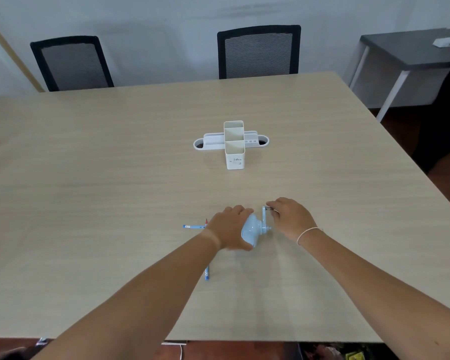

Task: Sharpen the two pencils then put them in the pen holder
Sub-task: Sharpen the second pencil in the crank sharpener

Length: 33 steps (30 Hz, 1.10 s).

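While the left hand (227, 229) clamps its fingers over the pale blue sharpener (252, 229) near the front of the surface (115, 165), the right hand (291, 219) pinches the crank handle (268, 215) at its end. One blue pencil (192, 226) pokes out leftward from behind the left hand; whether it sits in the sharpener cannot be told. The second pencil (207, 275) lies just beside the left forearm. The white pen holder (233, 144) stands upright, well apart, mid-surface. Two black mesh chairs (259, 51) line the far edge before a pale wall.
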Each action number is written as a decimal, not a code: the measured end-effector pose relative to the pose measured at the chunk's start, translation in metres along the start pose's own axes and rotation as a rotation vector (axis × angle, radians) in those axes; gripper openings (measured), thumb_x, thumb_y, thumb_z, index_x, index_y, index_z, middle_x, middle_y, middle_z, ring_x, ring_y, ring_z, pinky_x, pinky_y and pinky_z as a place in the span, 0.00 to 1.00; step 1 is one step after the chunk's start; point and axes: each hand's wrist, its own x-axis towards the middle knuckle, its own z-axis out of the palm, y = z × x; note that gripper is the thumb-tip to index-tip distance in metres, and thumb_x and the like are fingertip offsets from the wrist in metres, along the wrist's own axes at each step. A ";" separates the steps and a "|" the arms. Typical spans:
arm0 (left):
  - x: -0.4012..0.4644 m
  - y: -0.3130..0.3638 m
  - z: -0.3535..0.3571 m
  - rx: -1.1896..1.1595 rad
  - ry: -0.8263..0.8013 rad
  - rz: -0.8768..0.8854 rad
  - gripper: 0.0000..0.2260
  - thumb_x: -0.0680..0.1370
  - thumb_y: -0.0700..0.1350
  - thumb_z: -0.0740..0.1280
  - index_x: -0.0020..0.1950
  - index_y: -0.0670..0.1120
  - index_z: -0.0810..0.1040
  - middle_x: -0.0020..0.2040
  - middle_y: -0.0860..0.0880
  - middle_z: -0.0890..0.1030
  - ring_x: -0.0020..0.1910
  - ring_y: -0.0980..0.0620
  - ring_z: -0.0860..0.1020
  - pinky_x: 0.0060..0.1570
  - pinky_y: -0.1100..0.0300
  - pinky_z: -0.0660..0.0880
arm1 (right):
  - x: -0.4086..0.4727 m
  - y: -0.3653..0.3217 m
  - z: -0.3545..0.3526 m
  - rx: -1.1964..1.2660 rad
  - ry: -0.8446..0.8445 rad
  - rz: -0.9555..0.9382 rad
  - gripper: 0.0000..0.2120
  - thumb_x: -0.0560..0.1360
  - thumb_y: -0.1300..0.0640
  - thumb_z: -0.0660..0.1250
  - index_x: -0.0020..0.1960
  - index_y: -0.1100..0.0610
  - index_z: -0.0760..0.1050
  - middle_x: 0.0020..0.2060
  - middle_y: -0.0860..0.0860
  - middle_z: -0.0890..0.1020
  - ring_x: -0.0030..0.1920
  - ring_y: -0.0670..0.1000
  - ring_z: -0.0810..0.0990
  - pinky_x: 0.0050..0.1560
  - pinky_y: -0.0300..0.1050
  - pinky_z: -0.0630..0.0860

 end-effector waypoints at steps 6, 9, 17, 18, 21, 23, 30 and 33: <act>0.007 0.010 0.015 -0.038 0.066 -0.085 0.34 0.68 0.55 0.74 0.67 0.45 0.64 0.61 0.46 0.72 0.58 0.45 0.71 0.55 0.53 0.73 | 0.004 0.006 0.010 -0.127 0.040 -0.052 0.12 0.79 0.57 0.55 0.58 0.56 0.75 0.50 0.56 0.80 0.51 0.60 0.76 0.46 0.50 0.73; 0.007 0.011 0.018 -0.121 0.095 -0.102 0.31 0.67 0.52 0.74 0.65 0.45 0.66 0.60 0.45 0.72 0.57 0.45 0.72 0.54 0.54 0.73 | 0.008 0.006 0.017 -0.154 0.027 -0.056 0.12 0.79 0.58 0.55 0.58 0.57 0.75 0.49 0.57 0.80 0.50 0.60 0.76 0.45 0.49 0.72; 0.010 0.012 0.019 -0.085 0.128 -0.102 0.29 0.68 0.53 0.73 0.64 0.45 0.67 0.59 0.46 0.73 0.55 0.45 0.73 0.53 0.54 0.72 | 0.008 0.010 0.025 -0.112 -0.006 -0.011 0.12 0.79 0.58 0.54 0.54 0.58 0.75 0.48 0.56 0.80 0.50 0.59 0.76 0.44 0.49 0.72; 0.011 0.012 0.018 -0.079 0.128 -0.099 0.29 0.67 0.53 0.73 0.64 0.45 0.67 0.59 0.46 0.73 0.55 0.45 0.73 0.53 0.54 0.72 | 0.007 0.010 0.025 -0.121 -0.013 -0.010 0.12 0.79 0.57 0.54 0.54 0.58 0.75 0.48 0.56 0.80 0.50 0.59 0.76 0.44 0.49 0.71; 0.011 0.013 0.019 -0.084 0.127 -0.104 0.29 0.67 0.53 0.73 0.63 0.45 0.68 0.58 0.46 0.72 0.55 0.45 0.72 0.53 0.53 0.73 | -0.004 0.009 0.039 -0.186 -0.111 -0.018 0.11 0.77 0.58 0.56 0.51 0.59 0.76 0.49 0.57 0.80 0.52 0.59 0.76 0.48 0.49 0.71; 0.011 0.013 0.019 -0.107 0.130 -0.120 0.28 0.67 0.52 0.73 0.63 0.45 0.68 0.58 0.46 0.72 0.55 0.45 0.72 0.53 0.54 0.73 | -0.017 0.012 0.053 -0.146 -0.130 -0.010 0.11 0.76 0.58 0.58 0.49 0.60 0.77 0.48 0.57 0.81 0.51 0.59 0.77 0.47 0.49 0.72; 0.011 0.011 0.020 -0.102 0.120 -0.106 0.28 0.67 0.51 0.73 0.63 0.45 0.67 0.58 0.46 0.72 0.55 0.45 0.72 0.52 0.54 0.73 | -0.061 0.019 0.055 -0.079 0.092 -0.211 0.13 0.68 0.54 0.58 0.29 0.54 0.76 0.23 0.48 0.75 0.26 0.50 0.76 0.30 0.39 0.65; 0.010 0.011 0.018 -0.101 0.115 -0.094 0.28 0.67 0.51 0.73 0.63 0.45 0.67 0.58 0.46 0.72 0.55 0.44 0.72 0.53 0.53 0.73 | -0.056 0.013 0.033 0.018 0.257 -0.272 0.14 0.70 0.53 0.56 0.35 0.55 0.79 0.27 0.50 0.78 0.31 0.51 0.75 0.36 0.42 0.66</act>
